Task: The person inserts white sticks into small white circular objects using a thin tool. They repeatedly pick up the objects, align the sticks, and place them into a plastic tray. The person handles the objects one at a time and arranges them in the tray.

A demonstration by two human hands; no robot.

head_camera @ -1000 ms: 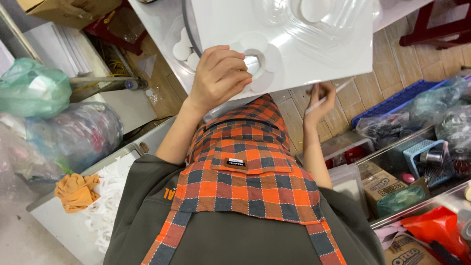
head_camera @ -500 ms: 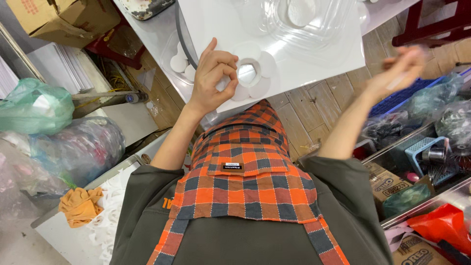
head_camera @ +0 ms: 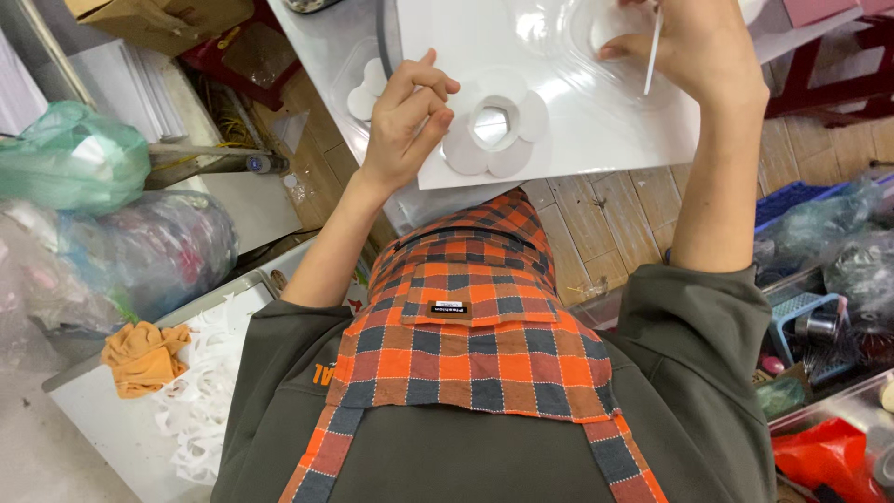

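Observation:
My left hand [head_camera: 405, 116] rests on the edge of a white board [head_camera: 577, 130] and pinches a white flower-shaped paper cutout [head_camera: 494, 126] with a hole in its middle. My right hand [head_camera: 694, 51] is up over the board, holding a thin white stick [head_camera: 652, 42] above a clear plastic dish [head_camera: 582, 33]. A few round white paper discs [head_camera: 365, 91] lie in a clear tray left of my left hand.
Below me hang an orange plaid apron and an olive shirt. Left are plastic bags [head_camera: 74, 158], an orange rag [head_camera: 144, 354] and white paper scraps [head_camera: 200, 410] in a bin. Right are a blue basket [head_camera: 805, 321] and a red bag [head_camera: 829, 456]. A cardboard box [head_camera: 158, 19] sits top left.
My right hand has risen from beside my body, swung out to the right, and come over the board holding the stick. My left hand has kept its hold on the cutout.

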